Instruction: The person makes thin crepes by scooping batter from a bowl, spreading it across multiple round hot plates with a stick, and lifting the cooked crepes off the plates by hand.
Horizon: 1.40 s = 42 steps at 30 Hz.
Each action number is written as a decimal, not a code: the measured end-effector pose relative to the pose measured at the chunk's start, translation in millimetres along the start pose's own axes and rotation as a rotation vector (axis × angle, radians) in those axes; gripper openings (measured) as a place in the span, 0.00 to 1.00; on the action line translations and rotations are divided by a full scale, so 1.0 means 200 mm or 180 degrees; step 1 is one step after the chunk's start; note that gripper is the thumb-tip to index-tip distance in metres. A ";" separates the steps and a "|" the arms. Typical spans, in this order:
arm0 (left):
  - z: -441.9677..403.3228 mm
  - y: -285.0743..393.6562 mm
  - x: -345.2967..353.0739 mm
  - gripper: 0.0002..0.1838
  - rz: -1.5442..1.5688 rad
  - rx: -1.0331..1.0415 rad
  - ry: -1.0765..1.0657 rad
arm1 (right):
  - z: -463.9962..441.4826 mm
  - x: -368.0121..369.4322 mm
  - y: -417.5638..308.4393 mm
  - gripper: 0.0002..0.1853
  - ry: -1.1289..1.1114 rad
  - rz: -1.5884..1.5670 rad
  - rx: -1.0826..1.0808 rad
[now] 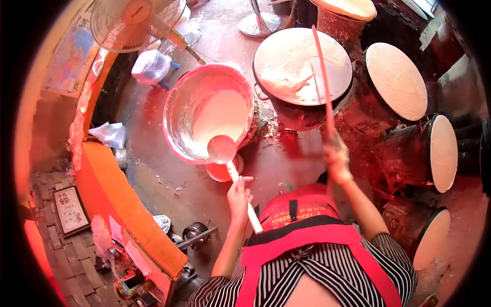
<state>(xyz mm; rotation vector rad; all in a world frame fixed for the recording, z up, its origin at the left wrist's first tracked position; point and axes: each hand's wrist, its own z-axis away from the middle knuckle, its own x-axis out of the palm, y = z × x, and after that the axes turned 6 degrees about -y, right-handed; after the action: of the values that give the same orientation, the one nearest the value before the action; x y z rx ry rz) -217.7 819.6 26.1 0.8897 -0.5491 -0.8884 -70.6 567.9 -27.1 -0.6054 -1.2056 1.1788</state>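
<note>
My left hand point(239, 197) is closed round the white handle of a ladle point(222, 149). The ladle's bowl rests over the near rim of a large bucket point(169, 105), which holds pale batter point(223, 115). My right hand point(336, 159) grips a long thin stick point(324, 77) that reaches across a round griddle point(335, 84). Pale batter point(284, 59) covers the far and left parts of that griddle, with bare surface at the right. A thin upright piece beside the stick touches the griddle; whether it belongs to the stick I cannot tell.
Several round griddles covered in pale sheets, such as one at the right point(396, 82), stand on drum-like bases. A fan point(138, 25) stands at upper left, near a stool point(153, 67). An orange counter point(115, 184) curves along the left. Below the ladle sits a small red bucket point(217, 174).
</note>
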 end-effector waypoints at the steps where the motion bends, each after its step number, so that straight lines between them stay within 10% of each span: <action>1: 0.05 -0.02 -0.07 0.18 0.0161 0.0005 -0.0014 | -0.09 0.14 0.11 0.31 -0.0107 0.0444 -0.0160; 4: 0.20 -0.08 -0.22 0.16 0.0447 0.0060 0.0319 | -0.56 0.71 0.34 0.28 -0.0382 -0.0123 -0.0166; 10: 0.39 -0.19 -0.40 0.15 0.0388 -0.0021 0.0901 | -1.17 1.12 0.82 0.17 0.1381 0.0883 -0.1125; 13: 0.39 -0.19 -0.40 0.15 0.0414 0.0018 0.0795 | -0.73 0.97 0.70 0.21 0.0675 -0.0597 -0.0482; 25: 0.26 -0.11 -0.12 0.18 0.0449 0.0215 -0.0042 | -0.32 0.30 0.12 0.16 0.0404 -0.1390 0.0225; 29: 0.25 -0.04 0.06 0.20 0.0492 0.0263 -0.0101 | -0.26 0.28 0.24 0.21 -0.0711 -0.0199 0.0795; 38: 0.18 -0.08 0.43 0.18 0.0614 0.0292 -0.0164 | -0.41 -0.39 -0.11 0.19 -0.0173 -0.0933 0.0883; 39: 0.18 -0.07 0.49 0.18 0.0629 0.0237 -0.0196 | -0.44 -0.33 -0.08 0.20 0.0014 0.0208 0.0931; 42: 0.22 0.01 0.65 0.19 0.0658 0.0098 -0.0211 | -0.39 -0.41 -0.12 0.23 -0.1369 0.0370 0.1262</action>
<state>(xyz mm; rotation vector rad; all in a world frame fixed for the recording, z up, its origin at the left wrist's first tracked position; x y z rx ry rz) -180.2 690.6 58.2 0.8171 -0.7009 -0.7249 16.5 500.8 -61.2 -0.1237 -1.2511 1.6514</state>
